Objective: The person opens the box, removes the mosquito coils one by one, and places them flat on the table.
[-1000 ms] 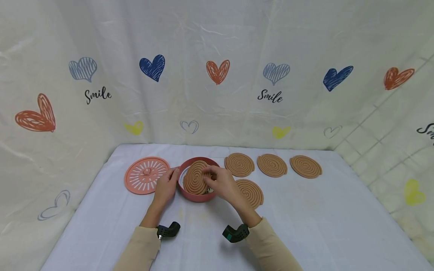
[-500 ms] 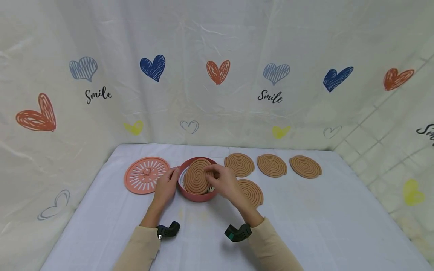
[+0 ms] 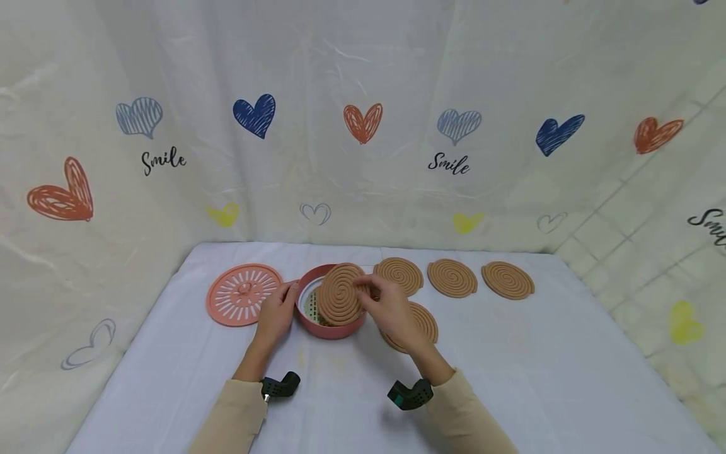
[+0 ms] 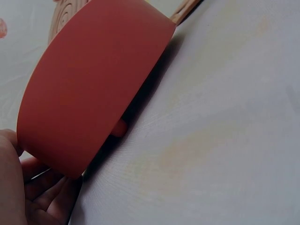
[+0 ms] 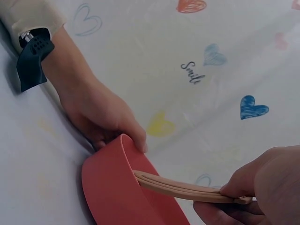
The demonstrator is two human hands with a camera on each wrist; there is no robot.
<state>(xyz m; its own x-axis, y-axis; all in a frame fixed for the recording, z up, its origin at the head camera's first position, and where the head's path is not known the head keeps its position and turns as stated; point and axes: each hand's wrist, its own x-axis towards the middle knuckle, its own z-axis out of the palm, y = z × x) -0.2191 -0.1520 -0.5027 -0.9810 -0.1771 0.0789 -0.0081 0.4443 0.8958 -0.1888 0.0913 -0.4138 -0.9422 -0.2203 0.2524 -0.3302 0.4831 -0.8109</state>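
Observation:
My right hand pinches the right edge of a tan mosquito coil between thumb and fingers. The coil slants up over the right side of a round red mosquito coil holder; in the right wrist view its far edge reaches inside the rim. At the holder's left side my left hand grips it, thumb near the rim and fingers beneath, as the left wrist view shows. Inside the holder, a white rim and a patterned, yellowish bottom show left of the coil. Its slotted pink lid lies left of my left hand.
Three mosquito coils lie in a row behind and to the right, the farthest coil at the right end. Another coil lies partly hidden under my right hand. A white cloth covers the table, and a heart-print curtain hangs behind.
My right hand has moved to the right with the pinched coil, uncovering more of the holder's inside. The left hand stays on the holder.

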